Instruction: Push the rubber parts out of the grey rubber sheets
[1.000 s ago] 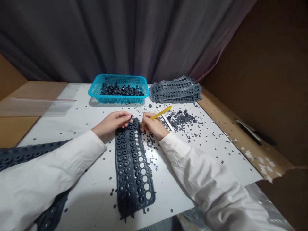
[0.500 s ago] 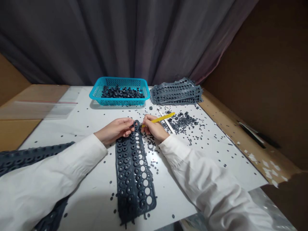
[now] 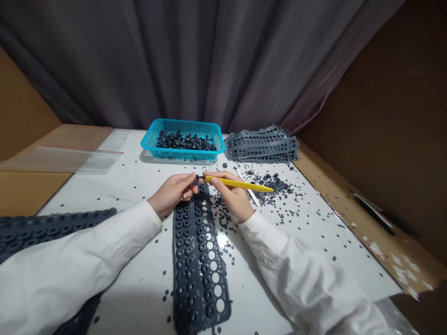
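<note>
Above the far end of a dark rubber sheet (image 3: 195,260), my left hand (image 3: 176,191) pinches a small black rubber ring (image 3: 196,179) between thumb and fingers. My right hand (image 3: 232,193) is closed around a slim yellow-handled tool (image 3: 244,184), held nearly level. Its thin dark tip points left and meets the ring; whether it goes inside the hole I cannot tell. The sheet carries rows of raised rings, and its right-hand row shows round holes with the white table through them.
A blue basket (image 3: 148,145) of black rubber pieces stands at the back. Right of it lie stacked perforated sheets (image 3: 261,145). Small black discs and pieces (image 3: 275,184) are scattered beside a white stick (image 3: 254,197). More rubber sheeting (image 3: 52,228) lies left, near clear plastic bags (image 3: 80,158).
The ring has come up off the sheet in my left hand. My right hand has swung the yellow tool round so its tip meets the ring. The view has shifted slightly.
</note>
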`<move>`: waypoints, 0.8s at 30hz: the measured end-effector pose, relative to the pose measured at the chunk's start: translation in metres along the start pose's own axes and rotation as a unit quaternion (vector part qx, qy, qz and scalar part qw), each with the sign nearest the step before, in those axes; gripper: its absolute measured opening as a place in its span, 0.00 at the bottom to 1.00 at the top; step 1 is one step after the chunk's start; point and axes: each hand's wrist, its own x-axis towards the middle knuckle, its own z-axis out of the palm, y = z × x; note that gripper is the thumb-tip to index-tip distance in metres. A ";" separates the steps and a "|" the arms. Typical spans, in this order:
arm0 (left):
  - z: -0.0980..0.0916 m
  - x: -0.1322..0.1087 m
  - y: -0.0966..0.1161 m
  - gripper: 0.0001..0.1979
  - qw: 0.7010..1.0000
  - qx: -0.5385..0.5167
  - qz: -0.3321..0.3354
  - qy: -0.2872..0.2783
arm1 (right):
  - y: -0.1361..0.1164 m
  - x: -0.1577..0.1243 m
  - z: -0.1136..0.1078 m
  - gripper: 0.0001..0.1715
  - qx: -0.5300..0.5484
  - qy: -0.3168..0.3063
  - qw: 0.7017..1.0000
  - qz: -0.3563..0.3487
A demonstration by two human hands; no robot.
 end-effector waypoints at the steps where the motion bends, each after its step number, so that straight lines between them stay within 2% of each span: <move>1: 0.000 0.000 -0.001 0.20 1.000 0.004 0.008 0.005 | 0.000 -0.002 0.002 0.11 0.000 0.001 1.000 -0.003; 4: 0.001 -0.001 -0.002 0.20 0.999 0.019 0.026 0.012 | -0.002 -0.008 0.006 0.10 -0.004 -0.003 1.000 -0.013; 11: 0.002 -0.003 -0.003 0.20 0.998 0.046 0.048 0.015 | -0.010 -0.013 0.010 0.09 -0.107 0.006 0.993 -0.041; 24: 0.003 -0.003 -0.002 0.21 0.997 0.062 0.054 0.012 | -0.004 -0.015 0.008 0.08 -0.181 0.001 0.981 -0.070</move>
